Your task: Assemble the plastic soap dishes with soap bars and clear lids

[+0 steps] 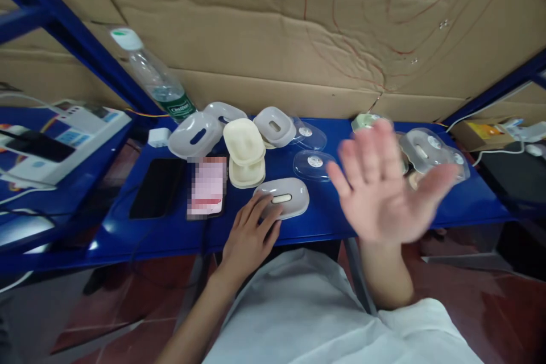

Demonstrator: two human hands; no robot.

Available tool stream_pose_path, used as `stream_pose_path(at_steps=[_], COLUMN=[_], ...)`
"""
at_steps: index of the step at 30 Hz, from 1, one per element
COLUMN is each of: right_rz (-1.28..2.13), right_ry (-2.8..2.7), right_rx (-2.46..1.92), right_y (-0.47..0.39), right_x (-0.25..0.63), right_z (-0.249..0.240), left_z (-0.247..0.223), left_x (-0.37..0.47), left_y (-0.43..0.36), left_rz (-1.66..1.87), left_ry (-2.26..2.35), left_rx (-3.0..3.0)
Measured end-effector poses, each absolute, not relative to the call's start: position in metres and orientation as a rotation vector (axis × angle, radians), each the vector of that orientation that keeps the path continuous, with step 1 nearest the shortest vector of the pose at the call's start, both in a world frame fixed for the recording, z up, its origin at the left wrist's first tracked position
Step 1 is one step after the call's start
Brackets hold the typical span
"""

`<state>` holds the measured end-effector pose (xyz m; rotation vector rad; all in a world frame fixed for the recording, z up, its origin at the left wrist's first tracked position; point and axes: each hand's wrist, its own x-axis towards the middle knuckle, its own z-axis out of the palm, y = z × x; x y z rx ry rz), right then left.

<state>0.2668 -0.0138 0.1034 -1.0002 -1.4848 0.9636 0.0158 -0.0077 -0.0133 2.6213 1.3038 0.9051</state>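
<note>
My left hand rests with its fingers apart on the near left edge of a grey oval dish, which has a cream insert in its middle slot. My right hand is raised above the right part of the desk, palm showing and fingers spread, holding nothing. Behind the grey dish lie cream trays, one on another. Clear oval lids with round stickers, one of them a flat lid, lie between the dish and my right hand. More grey dishes, among them a slotted one, stand farther back.
On the blue desk lie a black phone and a phone with a pink screen. A water bottle and a white adapter stand back left. Packaged pieces lie at the right. Cardboard rises behind.
</note>
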Motion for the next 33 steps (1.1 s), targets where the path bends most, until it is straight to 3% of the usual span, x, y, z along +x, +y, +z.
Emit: stream_pose_path(at_steps=[4, 8, 13, 18, 33], right_rz=[0.559, 0.3, 0.379, 0.384, 0.269], right_ry=[-1.891, -2.182, -2.088, -2.433, -2.632], right_rx=[-1.442, -1.731, -1.46, -1.06, -1.028], right_y=[0.05, 0.059, 0.035, 0.017, 0.05], right_x=[0.298, 0.33, 0.315, 0.277, 0.301], right_z=[0.052, 0.015, 0.024, 0.038, 0.032], left_z=[-0.014, -0.011, -0.006, -0.015, -0.018], left_x=[0.015, 0.013, 0.012, 0.011, 0.013], left_y=[-0.008, -0.007, -0.005, -0.003, -0.004], left_rz=[1.03, 1.174, 1.199, 1.183, 1.027], left_ry=[1.299, 1.371, 1.38, 1.347, 1.388], left_rx=[2.592, 2.351, 2.197, 2.139, 2.179])
